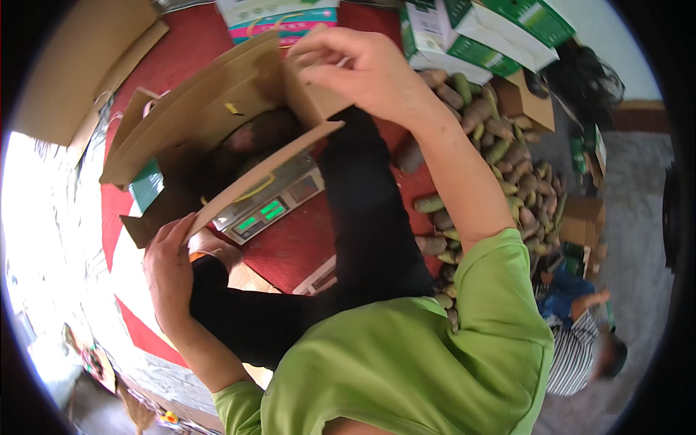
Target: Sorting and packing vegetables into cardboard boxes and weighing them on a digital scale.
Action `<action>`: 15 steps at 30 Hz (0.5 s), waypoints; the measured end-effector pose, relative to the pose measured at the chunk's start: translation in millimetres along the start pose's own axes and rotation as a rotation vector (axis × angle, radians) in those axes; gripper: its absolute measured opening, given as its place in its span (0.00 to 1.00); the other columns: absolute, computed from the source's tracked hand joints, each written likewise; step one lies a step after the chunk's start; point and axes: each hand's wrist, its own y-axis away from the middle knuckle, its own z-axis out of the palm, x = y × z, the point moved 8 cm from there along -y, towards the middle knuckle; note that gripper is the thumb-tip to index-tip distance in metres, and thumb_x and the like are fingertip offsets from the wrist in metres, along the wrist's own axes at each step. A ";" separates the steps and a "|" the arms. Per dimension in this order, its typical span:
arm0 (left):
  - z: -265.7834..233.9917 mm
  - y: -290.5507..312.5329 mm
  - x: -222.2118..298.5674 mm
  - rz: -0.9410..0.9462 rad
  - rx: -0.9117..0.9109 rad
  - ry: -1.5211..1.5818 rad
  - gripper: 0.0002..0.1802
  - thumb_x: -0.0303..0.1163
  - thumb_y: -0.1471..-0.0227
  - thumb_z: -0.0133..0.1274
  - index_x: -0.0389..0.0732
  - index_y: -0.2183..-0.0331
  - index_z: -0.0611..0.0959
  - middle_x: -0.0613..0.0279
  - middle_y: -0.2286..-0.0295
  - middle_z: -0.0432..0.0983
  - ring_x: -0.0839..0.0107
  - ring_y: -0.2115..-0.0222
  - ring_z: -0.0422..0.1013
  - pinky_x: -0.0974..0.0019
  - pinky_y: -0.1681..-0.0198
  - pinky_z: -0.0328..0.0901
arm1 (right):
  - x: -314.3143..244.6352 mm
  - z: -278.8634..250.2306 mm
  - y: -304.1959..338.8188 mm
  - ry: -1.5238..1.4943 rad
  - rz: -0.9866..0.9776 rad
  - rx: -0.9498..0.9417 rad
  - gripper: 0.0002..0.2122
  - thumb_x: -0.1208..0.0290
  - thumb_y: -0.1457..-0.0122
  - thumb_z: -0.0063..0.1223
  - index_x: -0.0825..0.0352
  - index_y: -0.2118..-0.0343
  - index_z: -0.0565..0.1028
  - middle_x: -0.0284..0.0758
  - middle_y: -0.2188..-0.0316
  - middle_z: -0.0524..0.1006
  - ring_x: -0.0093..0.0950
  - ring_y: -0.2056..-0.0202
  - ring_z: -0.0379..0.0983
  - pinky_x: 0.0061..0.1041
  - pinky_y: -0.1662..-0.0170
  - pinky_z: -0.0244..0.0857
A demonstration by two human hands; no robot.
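An uncapped cardboard box (pixel 199 119) with raised flaps sits tilted on a digital scale (pixel 279 203) that has a lit green display. Inside the box, in shadow, lies dark reddish elongated produce (pixel 257 134); its kind is hard to make out. My left hand (pixel 170 264) is closed on the box's near left corner, thumb along the edge. At the far right side my right hand (pixel 362 76) has curled fingers holding the top of a flap (pixel 308 90). A teal piece (pixel 148 185) shows at the box's left end.
Green and reddish-brown elongated produce (pixel 500 148) is heaped on the right. Green-and-white cartons (pixel 478 36) stand beyond it. A large cardboard sheet (pixel 76 65) leans at the far left. Red covering (pixel 283 254) lies under the scale. A person in a striped top (pixel 573 355) is at lower right.
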 end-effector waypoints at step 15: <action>1.3 -3.7 -3.5 0.152 0.158 -0.013 0.16 0.21 0.52 0.53 0.37 0.57 0.80 0.54 0.65 0.77 0.61 0.63 0.74 0.62 0.58 0.67 | 320.5 91.3 464.9 1.267 0.285 -0.994 0.06 0.68 0.52 0.51 0.58 0.73 0.79 0.32 0.66 0.78 0.29 0.61 0.74 0.27 0.65 0.69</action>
